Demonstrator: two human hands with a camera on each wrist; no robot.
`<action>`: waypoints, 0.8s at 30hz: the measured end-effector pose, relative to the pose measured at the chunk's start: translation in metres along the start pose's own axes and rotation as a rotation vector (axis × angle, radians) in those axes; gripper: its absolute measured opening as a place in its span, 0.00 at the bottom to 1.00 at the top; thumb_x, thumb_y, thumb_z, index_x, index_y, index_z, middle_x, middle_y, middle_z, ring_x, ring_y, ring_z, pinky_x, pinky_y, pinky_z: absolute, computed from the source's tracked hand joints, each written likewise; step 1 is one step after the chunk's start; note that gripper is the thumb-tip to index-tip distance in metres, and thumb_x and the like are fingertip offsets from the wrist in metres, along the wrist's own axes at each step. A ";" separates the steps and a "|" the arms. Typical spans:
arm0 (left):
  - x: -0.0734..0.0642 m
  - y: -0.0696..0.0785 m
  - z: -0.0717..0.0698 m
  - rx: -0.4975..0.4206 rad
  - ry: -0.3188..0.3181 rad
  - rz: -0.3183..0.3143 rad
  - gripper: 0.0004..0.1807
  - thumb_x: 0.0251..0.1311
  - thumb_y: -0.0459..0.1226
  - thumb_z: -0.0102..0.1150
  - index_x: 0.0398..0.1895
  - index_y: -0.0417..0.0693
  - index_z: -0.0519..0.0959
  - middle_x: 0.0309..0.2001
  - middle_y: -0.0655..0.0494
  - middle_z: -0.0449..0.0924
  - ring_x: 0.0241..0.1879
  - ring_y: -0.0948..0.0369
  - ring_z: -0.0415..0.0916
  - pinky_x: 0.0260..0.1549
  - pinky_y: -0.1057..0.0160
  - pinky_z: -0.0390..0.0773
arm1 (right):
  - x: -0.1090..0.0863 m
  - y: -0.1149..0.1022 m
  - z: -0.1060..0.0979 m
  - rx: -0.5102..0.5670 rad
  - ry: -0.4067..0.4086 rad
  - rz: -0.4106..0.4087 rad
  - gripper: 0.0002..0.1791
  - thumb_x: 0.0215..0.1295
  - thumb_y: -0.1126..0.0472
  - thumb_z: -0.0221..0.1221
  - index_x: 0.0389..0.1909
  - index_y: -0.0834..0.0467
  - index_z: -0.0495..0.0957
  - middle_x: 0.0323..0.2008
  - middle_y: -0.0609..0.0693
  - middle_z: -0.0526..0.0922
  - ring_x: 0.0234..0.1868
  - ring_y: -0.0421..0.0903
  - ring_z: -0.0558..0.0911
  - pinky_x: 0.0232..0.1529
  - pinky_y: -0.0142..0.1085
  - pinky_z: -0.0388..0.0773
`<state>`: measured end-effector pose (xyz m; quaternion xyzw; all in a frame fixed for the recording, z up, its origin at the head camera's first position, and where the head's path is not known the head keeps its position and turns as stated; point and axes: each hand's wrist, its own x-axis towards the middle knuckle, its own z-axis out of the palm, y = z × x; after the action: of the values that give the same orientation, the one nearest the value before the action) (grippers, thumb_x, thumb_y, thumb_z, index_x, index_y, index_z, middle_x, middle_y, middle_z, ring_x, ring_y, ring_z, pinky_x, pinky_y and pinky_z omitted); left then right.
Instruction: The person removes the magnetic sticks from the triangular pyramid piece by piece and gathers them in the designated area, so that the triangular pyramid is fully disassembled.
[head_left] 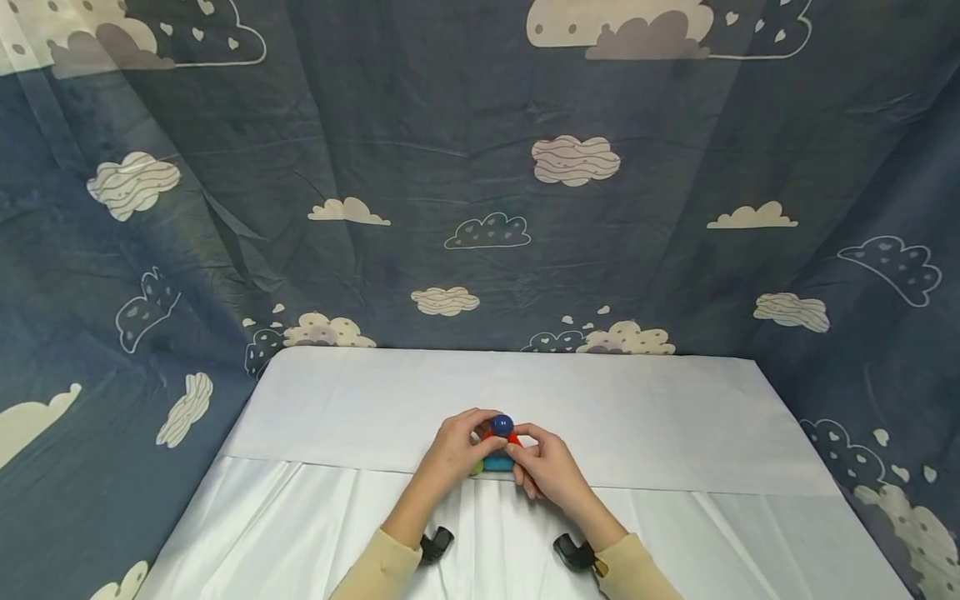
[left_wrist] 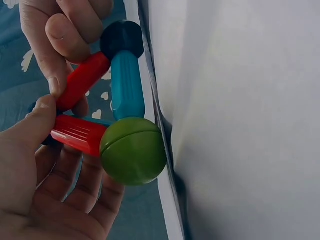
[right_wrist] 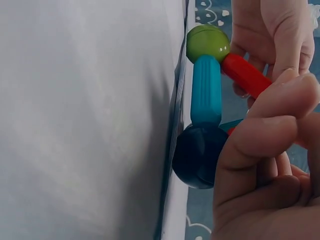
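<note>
Both hands hold a toy frame of sticks and balls upright on the table. A dark blue ball (head_left: 502, 425) tops it, where two red building sticks meet. My left hand (head_left: 453, 446) pinches the left red building stick (left_wrist: 77, 134) near its upper end. The right red building stick (left_wrist: 84, 79) is between the thumb and fingers of my right hand (head_left: 551, 471). A teal stick (right_wrist: 206, 92) along the base joins a green ball (left_wrist: 133, 152) to another dark blue ball (right_wrist: 200, 157). Behind it, a second teal stick (left_wrist: 98, 120) is mostly hidden.
A white cloth covers the table (head_left: 660, 417), with a crease across it. Dark blue curtains (head_left: 465, 108) with cloud prints hang behind and at both sides. Black wrist cameras (head_left: 574, 552) sit beneath the wrists.
</note>
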<state>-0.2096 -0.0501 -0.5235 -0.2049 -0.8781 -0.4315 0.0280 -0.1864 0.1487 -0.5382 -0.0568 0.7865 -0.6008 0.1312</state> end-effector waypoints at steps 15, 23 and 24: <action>-0.002 -0.010 0.002 -0.112 0.058 -0.005 0.18 0.69 0.43 0.70 0.59 0.50 0.85 0.41 0.56 0.89 0.38 0.66 0.82 0.38 0.69 0.84 | 0.000 0.001 0.001 -0.011 0.018 -0.043 0.16 0.79 0.58 0.60 0.60 0.60 0.75 0.15 0.47 0.78 0.10 0.38 0.72 0.16 0.29 0.71; 0.000 -0.015 -0.004 -0.169 0.140 -0.134 0.21 0.70 0.45 0.69 0.63 0.51 0.82 0.41 0.56 0.88 0.41 0.63 0.83 0.43 0.69 0.84 | 0.002 0.000 -0.005 -0.039 0.104 -0.012 0.15 0.76 0.59 0.63 0.59 0.57 0.78 0.16 0.48 0.78 0.11 0.42 0.71 0.16 0.28 0.70; 0.000 -0.016 -0.005 -0.170 0.152 -0.155 0.21 0.70 0.45 0.69 0.63 0.52 0.81 0.42 0.56 0.87 0.41 0.64 0.82 0.43 0.69 0.84 | 0.003 0.000 -0.006 -0.047 0.128 -0.006 0.14 0.75 0.59 0.64 0.58 0.57 0.79 0.16 0.48 0.78 0.12 0.42 0.71 0.17 0.28 0.70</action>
<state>-0.2165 -0.0623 -0.5323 -0.1051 -0.8469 -0.5194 0.0435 -0.1907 0.1538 -0.5372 -0.0238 0.8071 -0.5848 0.0776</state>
